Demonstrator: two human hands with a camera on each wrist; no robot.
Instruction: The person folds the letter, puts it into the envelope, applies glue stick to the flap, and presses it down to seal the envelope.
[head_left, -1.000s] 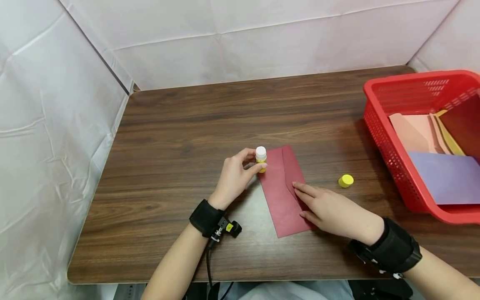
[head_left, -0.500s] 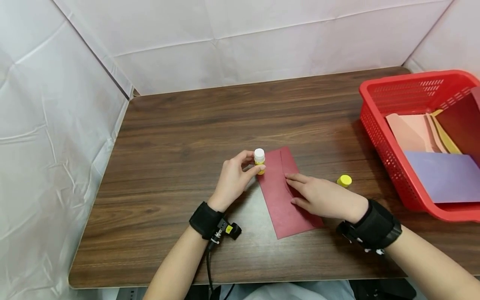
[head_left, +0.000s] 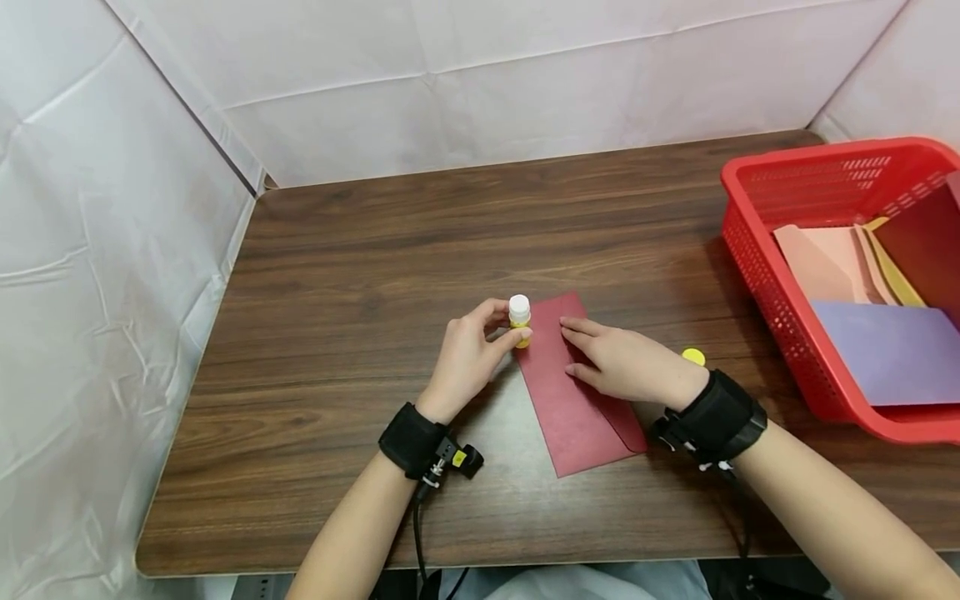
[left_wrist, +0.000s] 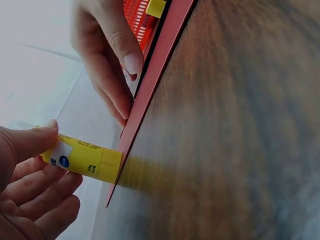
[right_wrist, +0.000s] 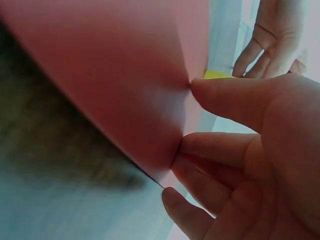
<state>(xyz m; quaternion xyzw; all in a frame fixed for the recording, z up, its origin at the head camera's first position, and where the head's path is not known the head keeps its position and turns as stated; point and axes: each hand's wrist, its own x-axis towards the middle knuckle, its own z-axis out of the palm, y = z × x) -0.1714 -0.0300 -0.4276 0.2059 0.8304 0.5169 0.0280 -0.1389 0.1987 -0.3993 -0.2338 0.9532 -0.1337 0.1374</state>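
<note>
The left hand (head_left: 467,360) grips an uncapped glue stick (head_left: 519,320) upright on the tabletop (head_left: 360,275), parked beside the red envelope (head_left: 577,417). The right hand (head_left: 626,367), fingers flat, presses the envelope's flap down; the yellow cap (head_left: 693,357) lies apart.

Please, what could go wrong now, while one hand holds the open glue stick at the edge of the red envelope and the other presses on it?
1. The glue stick stands uncapped; its cap lies behind the right hand, so the glue might dry.
2. The stick touches the envelope edge, so it could smear the table.
3. The left hand holds it only by the fingers; it might tip.
</note>
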